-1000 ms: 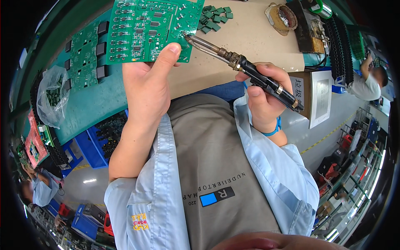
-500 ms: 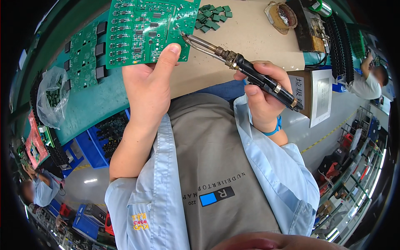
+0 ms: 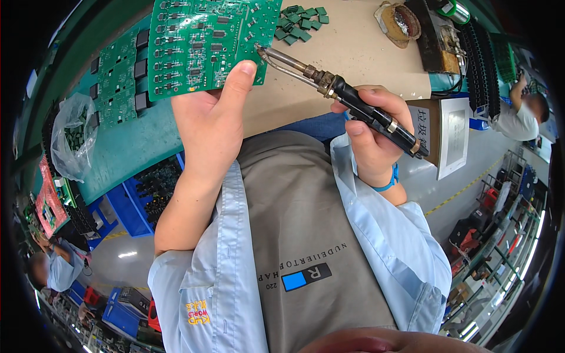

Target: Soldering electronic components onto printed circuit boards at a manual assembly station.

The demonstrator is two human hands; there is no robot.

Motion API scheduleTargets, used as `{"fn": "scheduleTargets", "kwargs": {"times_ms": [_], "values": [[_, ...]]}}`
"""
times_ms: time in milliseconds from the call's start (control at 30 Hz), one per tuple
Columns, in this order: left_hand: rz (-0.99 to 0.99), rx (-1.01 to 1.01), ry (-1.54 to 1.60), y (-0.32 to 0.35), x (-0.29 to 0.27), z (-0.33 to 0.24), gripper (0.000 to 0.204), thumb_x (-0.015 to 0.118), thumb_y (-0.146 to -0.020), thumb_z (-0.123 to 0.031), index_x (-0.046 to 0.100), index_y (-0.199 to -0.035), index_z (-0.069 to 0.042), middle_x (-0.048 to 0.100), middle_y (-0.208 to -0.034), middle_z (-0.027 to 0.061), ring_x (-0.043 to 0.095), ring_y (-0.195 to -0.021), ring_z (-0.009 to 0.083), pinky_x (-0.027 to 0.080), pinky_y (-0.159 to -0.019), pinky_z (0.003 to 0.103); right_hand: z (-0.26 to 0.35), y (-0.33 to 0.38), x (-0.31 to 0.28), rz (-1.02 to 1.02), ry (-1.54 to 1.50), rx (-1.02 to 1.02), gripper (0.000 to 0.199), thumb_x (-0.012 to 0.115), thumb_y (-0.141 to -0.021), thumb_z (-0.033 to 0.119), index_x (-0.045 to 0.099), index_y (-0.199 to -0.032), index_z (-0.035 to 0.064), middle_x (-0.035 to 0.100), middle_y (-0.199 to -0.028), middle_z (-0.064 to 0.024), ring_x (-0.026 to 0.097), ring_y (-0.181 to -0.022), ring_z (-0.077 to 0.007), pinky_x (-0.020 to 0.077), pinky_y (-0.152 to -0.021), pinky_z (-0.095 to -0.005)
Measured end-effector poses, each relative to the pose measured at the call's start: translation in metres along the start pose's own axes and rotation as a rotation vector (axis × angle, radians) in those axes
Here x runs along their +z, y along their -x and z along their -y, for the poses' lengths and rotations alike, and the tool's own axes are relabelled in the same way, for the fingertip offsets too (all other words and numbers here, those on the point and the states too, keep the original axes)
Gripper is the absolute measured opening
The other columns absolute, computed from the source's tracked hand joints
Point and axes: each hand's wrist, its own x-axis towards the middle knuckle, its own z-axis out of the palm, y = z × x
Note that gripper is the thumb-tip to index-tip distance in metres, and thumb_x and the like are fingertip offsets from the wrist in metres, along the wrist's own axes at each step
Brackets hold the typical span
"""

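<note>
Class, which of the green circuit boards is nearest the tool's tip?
The board in the left hand: the tool in the right hand has its tip at that board's lower right. The boards lying to its left are farther off.

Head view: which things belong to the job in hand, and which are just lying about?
In use:
green rectangular circuit board in the left hand
black-handled metal soldering tool in the right hand, tip at the board

Apparently lying about, untouched:
small green rectangular pieces
clear plastic bag
</note>
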Motion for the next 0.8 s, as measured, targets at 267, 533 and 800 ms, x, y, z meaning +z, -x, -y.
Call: {"fn": "scheduleTargets", "kwargs": {"times_ms": [267, 533, 800], "values": [[-0.027, 0.005, -0.039, 0.002, -0.001, 0.0, 0.035, 0.071, -0.091, 0.005, 0.06, -0.124, 0.001, 0.071, -0.106, 0.0085, 0.065, -0.088, 0.0142, 0.054, -0.08, 0.026, 0.001, 0.002, -0.003, 0.0, 0.033, -0.027, 0.043, 0.083, -0.079, 0.0, 0.063, -0.117, -0.0042, 0.07, -0.105, -0.0194, 0.073, -0.083, -0.0265, 0.0583, -0.075, -0.0319], [-0.096, 0.157, -0.182, 0.002, -0.001, 0.005, 0.032, 0.071, -0.091, 0.004, 0.063, -0.121, 0.002, 0.071, -0.107, 0.0095, 0.066, -0.088, 0.0159, 0.055, -0.079, 0.027, -0.005, 0.001, -0.014, -0.121, -0.02, -0.122, 0.038, 0.078, -0.086, 0.004, 0.061, -0.119, -0.0032, 0.069, -0.104, -0.0194, 0.072, -0.08, -0.0264, 0.0584, -0.074, -0.0334], [-0.198, 0.631, -0.55, -0.02, -0.011, 0.003, 0.032, 0.074, -0.084, 0.005, 0.066, -0.115, 0.002, 0.069, -0.105, 0.0109, 0.065, -0.088, 0.0199, 0.055, -0.078, 0.03, -0.039, -0.016, -0.063, -0.468, 0.133, -0.06, 0.034, 0.067, -0.094, 0.003, 0.059, -0.127, -0.002, 0.068, -0.107, -0.0192, 0.069, -0.084, -0.0242, 0.0576, -0.075, -0.0319]]}}
